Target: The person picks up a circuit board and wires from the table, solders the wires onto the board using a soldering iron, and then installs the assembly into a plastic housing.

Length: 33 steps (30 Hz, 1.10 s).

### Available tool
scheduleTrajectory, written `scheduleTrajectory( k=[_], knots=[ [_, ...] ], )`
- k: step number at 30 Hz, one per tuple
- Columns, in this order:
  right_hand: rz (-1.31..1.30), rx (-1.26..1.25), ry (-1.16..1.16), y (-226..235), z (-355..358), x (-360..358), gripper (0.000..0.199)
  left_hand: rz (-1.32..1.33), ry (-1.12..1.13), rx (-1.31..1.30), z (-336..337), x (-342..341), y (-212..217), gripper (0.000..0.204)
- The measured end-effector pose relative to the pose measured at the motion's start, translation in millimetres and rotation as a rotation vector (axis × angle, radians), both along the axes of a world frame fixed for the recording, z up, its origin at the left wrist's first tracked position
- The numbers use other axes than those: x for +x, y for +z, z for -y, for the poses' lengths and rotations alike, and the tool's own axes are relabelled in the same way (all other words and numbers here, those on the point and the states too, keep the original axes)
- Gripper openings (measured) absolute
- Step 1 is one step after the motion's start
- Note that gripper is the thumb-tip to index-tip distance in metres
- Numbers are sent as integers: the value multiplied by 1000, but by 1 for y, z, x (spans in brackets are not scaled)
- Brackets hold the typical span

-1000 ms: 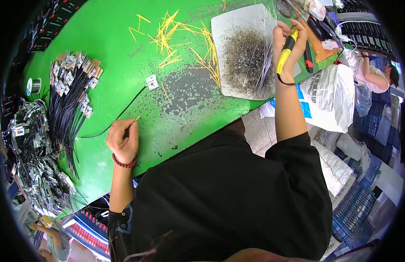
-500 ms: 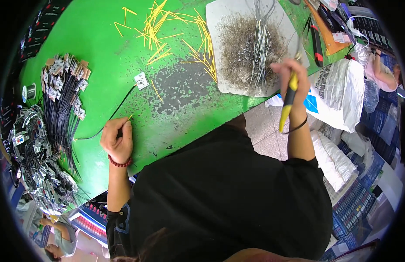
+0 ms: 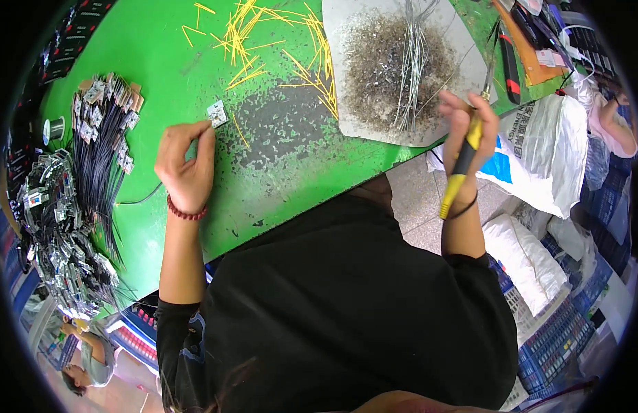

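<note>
My left hand point(image 3: 185, 162) is closed in a pinch at the near edge of a small white circuit board point(image 3: 216, 114). Its fingertips cover the spot where the board's black cable point(image 3: 152, 195) joins, and part of that cable runs hidden beneath the hand. My right hand point(image 3: 476, 131) grips a yellow-and-black soldering iron point(image 3: 462, 164) above the table's right edge. The iron's metal tip points away from me, up and to the right. Beside it, a bundle of thin silvery wires point(image 3: 412, 76) lies on a grey, scorched board point(image 3: 353, 117).
Thin yellow tubes point(image 3: 240, 31) lie scattered on the green table point(image 3: 161, 76). At left are black cables with small boards point(image 3: 99, 151), a metal heap point(image 3: 54, 227) and a wire spool point(image 3: 54, 129). A red-and-black cutter point(image 3: 509, 69) and a white bag point(image 3: 539, 151) are at right.
My left hand has moved away from me along the cable, up to the circuit board. The yellow tip seen at its fingers no longer shows. My right hand keeps hold of the soldering iron.
</note>
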State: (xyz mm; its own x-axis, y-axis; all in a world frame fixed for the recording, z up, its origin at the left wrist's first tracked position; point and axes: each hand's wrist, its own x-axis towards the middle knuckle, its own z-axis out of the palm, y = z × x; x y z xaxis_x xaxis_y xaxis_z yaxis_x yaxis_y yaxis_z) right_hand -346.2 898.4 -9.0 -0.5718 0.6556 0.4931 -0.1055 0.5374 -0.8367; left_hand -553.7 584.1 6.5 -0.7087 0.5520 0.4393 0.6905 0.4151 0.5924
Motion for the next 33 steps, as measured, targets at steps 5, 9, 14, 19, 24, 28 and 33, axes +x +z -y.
scheduleTrajectory(
  k=[5, 9, 14, 19, 24, 28, 33],
  knots=[
    [133, -278, 142, 11, -15, 48, 75, 85, 37, -78, -17, -1, -5, 11],
    [38, -457, 68, 14, -13, 69, 55, 10, -47, -111, -20, 12, -7, 11],
    [27, -453, 41, 6, -6, 72, 22, 2, 2, -58, -16, 15, -3, 13],
    [59, -355, 69, -7, -5, 70, 19, 58, -5, -47, -7, 19, -2, 11],
    [78, -332, 36, -9, -5, 68, 14, 85, 3, -48, -2, 28, -4, 11],
    [-15, -346, 90, -6, -7, 66, 14, 98, 12, -65, 2, 31, -3, 11],
    [6, -383, 30, -8, -10, 60, 14, 128, 20, -60, 6, 32, -4, 11]
  ],
)
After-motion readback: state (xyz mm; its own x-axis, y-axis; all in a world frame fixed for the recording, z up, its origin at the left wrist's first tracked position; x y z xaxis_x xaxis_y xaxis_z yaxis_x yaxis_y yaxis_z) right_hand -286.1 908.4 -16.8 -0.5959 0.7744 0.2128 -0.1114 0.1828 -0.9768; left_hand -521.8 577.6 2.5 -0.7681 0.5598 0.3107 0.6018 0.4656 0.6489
